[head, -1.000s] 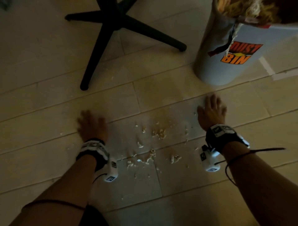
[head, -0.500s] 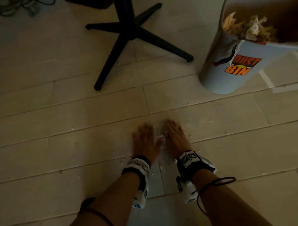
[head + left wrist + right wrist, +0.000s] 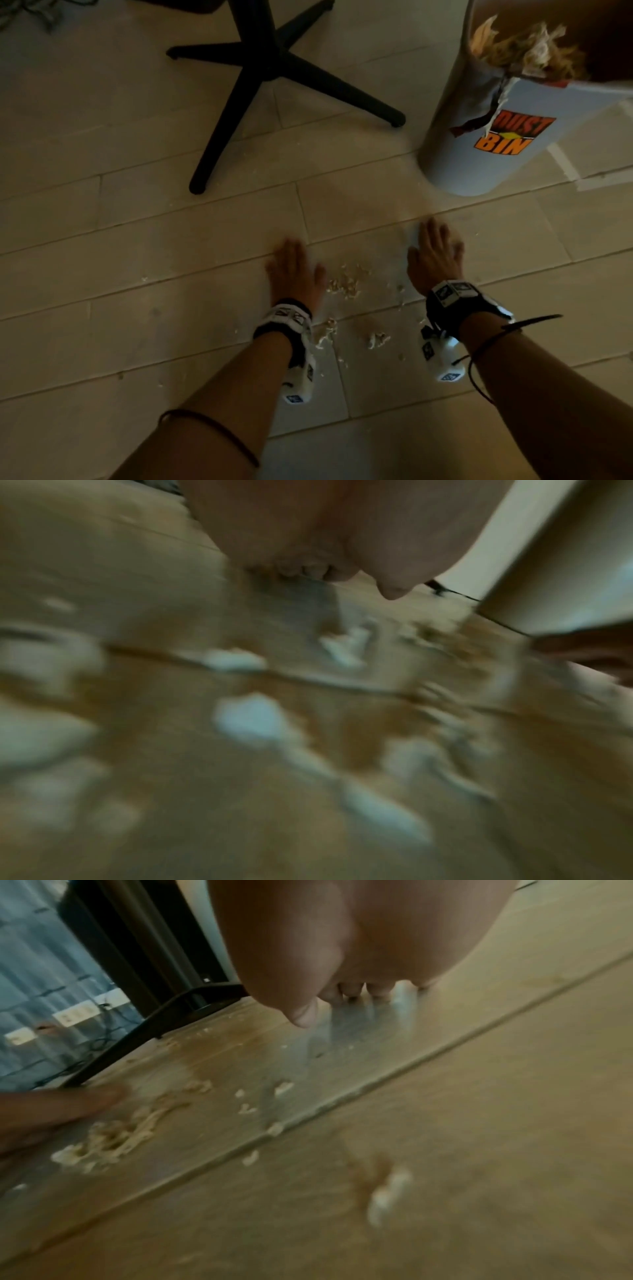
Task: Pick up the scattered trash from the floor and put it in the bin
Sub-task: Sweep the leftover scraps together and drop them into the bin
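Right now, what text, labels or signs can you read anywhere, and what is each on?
"DUST BIN": orange and red sticker on the side of the pale bin; the D is partly hidden by a torn flap.
Square markers on the wrist bands: too small to read.
Nothing else legible.

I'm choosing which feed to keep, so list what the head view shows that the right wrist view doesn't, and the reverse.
Only the head view shows the bin, already holding trash, and both wrist cameras. Only the right wrist view shows wall sockets and the right hand's fingertips on the floor. Both show the crumb pile beside the left hand, the right hand and the chair base.
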Motion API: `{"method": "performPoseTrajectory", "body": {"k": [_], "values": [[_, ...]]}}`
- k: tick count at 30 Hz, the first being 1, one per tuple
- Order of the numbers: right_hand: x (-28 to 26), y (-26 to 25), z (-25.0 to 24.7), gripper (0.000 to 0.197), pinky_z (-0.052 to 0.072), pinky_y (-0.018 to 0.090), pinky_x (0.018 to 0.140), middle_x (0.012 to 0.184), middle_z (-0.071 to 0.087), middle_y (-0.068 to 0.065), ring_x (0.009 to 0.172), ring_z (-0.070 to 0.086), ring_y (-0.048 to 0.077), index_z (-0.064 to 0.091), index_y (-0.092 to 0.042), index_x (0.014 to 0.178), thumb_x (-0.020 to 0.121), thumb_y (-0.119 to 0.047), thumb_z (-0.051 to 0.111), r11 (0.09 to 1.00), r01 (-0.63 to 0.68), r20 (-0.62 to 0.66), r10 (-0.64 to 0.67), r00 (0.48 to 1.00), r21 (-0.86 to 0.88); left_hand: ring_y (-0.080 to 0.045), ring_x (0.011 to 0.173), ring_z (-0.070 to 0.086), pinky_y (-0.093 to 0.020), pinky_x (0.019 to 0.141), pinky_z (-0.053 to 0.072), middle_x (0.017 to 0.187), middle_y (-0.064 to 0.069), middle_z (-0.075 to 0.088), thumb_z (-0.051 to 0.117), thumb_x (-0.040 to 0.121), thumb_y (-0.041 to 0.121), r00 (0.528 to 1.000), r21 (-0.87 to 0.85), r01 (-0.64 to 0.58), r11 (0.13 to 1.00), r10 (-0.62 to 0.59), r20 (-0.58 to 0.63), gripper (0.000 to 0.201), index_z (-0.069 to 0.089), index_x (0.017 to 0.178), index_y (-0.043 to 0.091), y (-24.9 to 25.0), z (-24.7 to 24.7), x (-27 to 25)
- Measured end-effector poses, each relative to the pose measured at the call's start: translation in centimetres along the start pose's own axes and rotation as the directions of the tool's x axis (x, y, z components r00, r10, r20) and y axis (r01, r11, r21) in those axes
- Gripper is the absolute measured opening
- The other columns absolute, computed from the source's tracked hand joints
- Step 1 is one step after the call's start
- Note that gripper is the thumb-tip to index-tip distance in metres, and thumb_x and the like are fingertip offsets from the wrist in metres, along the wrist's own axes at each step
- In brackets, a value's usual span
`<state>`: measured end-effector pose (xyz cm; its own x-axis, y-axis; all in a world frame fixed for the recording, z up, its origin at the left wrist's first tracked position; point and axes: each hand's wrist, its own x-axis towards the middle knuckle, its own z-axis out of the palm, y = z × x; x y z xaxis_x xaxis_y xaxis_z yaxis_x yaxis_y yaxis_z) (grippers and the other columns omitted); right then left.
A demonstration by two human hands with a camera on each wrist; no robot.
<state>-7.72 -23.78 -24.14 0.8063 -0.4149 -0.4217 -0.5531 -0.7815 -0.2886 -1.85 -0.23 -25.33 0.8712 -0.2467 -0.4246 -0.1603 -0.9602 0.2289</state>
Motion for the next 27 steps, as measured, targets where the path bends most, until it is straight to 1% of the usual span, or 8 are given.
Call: {"method": "performPoseTrajectory", "body": {"k": [5,9,13,16,18,23,25,27], "values": [[0.2,-3.1,0.9,0.061,-0.002,0.052,0.12,0.164,-0.002,0.0,0.151,-0.004,0.023,0.008,-0.016,0.155,0.099,-0.015,0.032,0.966,0.243,0.032,-0.241,0.97,-0.089,-0.028,0.149,-0.007,-0.052,0.119,-0.003,0.162,-0.006,-0.003,0.018,0.098,0.038,0.927,0.079,-0.37,0.926,0.361,0.104,0.062,0.004,0.153,0.014,5.6,2.5,-2.9],[-0.6,-2.9,1.5,0.059,0.001,0.043,0.122,0.162,0.018,-0.001,0.15,0.008,0.018,0.031,-0.019,0.15,0.094,-0.004,0.037,0.918,0.394,0.01,-0.395,0.919,0.036,-0.028,0.148,0.009,-0.041,0.121,0.001,0.16,-0.007,0.016,0.018,0.095,0.036,0.913,-0.1,-0.408,0.908,0.405,-0.052,0.061,0.022,0.151,0.014,4.8,1.0,-1.9],[0.0,-0.1,-0.5,0.054,0.003,0.048,0.12,0.163,0.011,0.001,0.151,0.002,0.022,0.027,-0.02,0.152,0.099,-0.009,0.032,0.97,0.129,-0.183,-0.091,0.979,0.206,-0.024,0.149,-0.007,-0.043,0.121,-0.003,0.162,-0.001,-0.003,0.03,0.101,0.028,0.955,-0.082,-0.295,0.952,0.292,-0.054,0.058,0.01,0.153,0.016,5.5,-2.1,2.7],[0.7,2.8,-2.1,0.055,0.001,0.052,0.12,0.164,-0.003,0.005,0.15,-0.005,0.025,0.011,-0.015,0.154,0.103,-0.027,0.028,0.972,-0.117,-0.11,0.142,0.984,0.204,-0.024,0.148,-0.011,-0.045,0.12,-0.003,0.161,-0.001,-0.013,0.024,0.102,0.034,0.935,0.055,-0.349,0.936,0.343,0.094,0.061,-0.002,0.154,0.017,7.8,-2.6,5.0],[0.6,4.2,-1.8,0.058,0.0,0.053,0.12,0.163,-0.005,0.007,0.15,-0.007,0.026,0.007,-0.013,0.155,0.103,-0.033,0.027,0.976,-0.174,-0.074,0.185,0.98,0.13,-0.025,0.148,-0.012,-0.045,0.12,-0.004,0.161,-0.002,-0.015,0.024,0.101,0.036,0.91,0.14,-0.402,0.905,0.377,0.173,0.063,-0.004,0.153,0.016,9.1,-1.7,4.9],[-2.3,2.6,2.1,0.059,-0.001,0.052,0.12,0.163,-0.002,0.01,0.15,-0.006,0.027,0.007,-0.01,0.154,0.103,-0.029,0.029,0.999,0.036,-0.088,-0.034,0.996,0.018,-0.025,0.149,-0.007,-0.045,0.119,-0.005,0.162,-0.007,-0.004,0.027,0.099,0.038,0.84,0.259,-0.542,0.799,0.507,0.193,0.064,0.003,0.153,0.014,9.3,1.9,-0.3],[-4.3,1.0,3.5,0.06,-0.003,0.05,0.12,0.163,0.002,0.011,0.15,-0.003,0.028,0.011,-0.009,0.154,0.099,-0.033,0.02,0.983,0.183,-0.048,-0.183,0.982,-0.001,-0.023,0.149,0.0,-0.042,0.121,-0.001,0.162,-0.006,0.004,0.031,0.1,0.035,0.783,0.206,-0.622,0.755,0.595,0.182,0.061,0.009,0.153,0.014,8.3,2.5,-2.4],[-5.7,0.2,4.3,0.072,-0.005,0.044,0.12,0.162,0.008,0.01,0.15,0.002,0.026,0.017,-0.01,0.153,0.089,-0.04,0.006,0.959,0.28,-0.04,-0.279,0.96,0.035,-0.022,0.149,0.008,-0.042,0.121,0.005,0.161,-0.004,0.011,0.031,0.101,0.033,0.803,0.062,-0.595,0.802,0.589,0.09,0.057,0.016,0.153,0.015,6.0,2.4,-3.7]]}}
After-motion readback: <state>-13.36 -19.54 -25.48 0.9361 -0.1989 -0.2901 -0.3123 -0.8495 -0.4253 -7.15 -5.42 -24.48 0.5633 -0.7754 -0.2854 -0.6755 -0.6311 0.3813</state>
